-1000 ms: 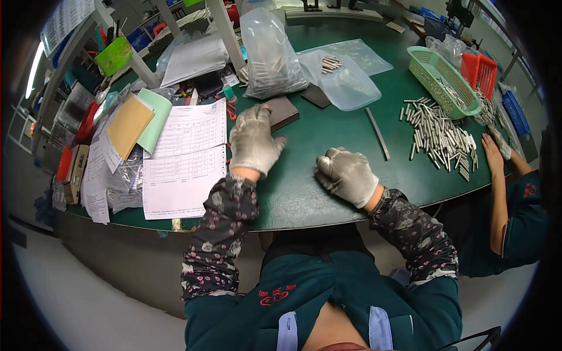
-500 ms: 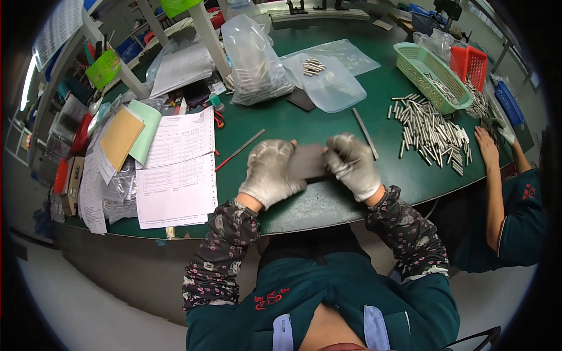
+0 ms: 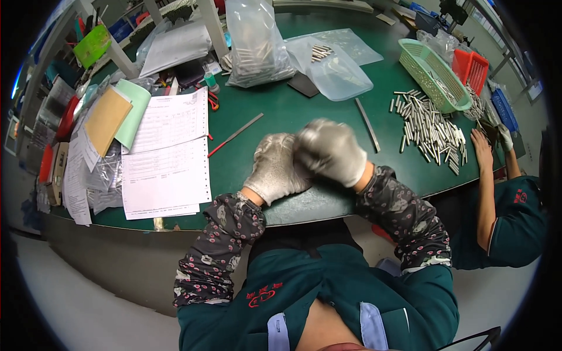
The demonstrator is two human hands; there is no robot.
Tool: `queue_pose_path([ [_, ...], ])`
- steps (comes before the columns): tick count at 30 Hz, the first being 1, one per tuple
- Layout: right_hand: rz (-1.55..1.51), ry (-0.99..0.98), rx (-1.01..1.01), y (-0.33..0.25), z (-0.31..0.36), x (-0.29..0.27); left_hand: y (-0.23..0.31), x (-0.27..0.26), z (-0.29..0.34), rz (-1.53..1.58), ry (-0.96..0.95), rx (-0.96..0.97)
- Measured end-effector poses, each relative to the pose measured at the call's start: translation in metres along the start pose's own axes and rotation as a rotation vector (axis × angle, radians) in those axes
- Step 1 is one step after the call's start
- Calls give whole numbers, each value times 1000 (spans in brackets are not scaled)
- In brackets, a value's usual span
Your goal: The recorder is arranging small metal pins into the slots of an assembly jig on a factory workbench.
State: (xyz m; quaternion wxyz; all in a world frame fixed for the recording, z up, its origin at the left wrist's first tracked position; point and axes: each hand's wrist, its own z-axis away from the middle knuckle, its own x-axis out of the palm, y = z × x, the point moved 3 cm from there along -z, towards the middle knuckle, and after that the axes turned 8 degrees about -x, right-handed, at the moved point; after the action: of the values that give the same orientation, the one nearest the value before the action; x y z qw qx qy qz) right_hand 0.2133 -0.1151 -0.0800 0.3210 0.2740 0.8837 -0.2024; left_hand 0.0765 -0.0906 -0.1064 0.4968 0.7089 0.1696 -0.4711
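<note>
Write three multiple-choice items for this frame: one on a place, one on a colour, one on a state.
1. Where does the pile of metal rods lie?
A. On the printed sheets
B. On the green table, to the person's right
C. Inside the red basket

2. What colour is the basket just beyond that pile?
A. Light green
B. Black
C. White

3. How do the left hand and right hand stand?
A. Far apart, flat on the table
B. Raised off the table's edge
C. Gloved and close together in front of the person

Answers: 1 B, the rods rest on bare tabletop at right; 2 A, its mesh is pale green; 3 C, the gloves meet, slightly blurred.
</note>
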Motion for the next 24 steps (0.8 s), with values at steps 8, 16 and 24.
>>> queue_pose_path([
  [8,55,43,-67,4,-6,-5,0,-1,2,-12,-36,-59],
  [16,95,67,-40,16,2,-9,8,-3,-7,6,-94,-83],
  [24,-534,432,884,62,35,-11,-1,5,-2,12,-8,-4],
])
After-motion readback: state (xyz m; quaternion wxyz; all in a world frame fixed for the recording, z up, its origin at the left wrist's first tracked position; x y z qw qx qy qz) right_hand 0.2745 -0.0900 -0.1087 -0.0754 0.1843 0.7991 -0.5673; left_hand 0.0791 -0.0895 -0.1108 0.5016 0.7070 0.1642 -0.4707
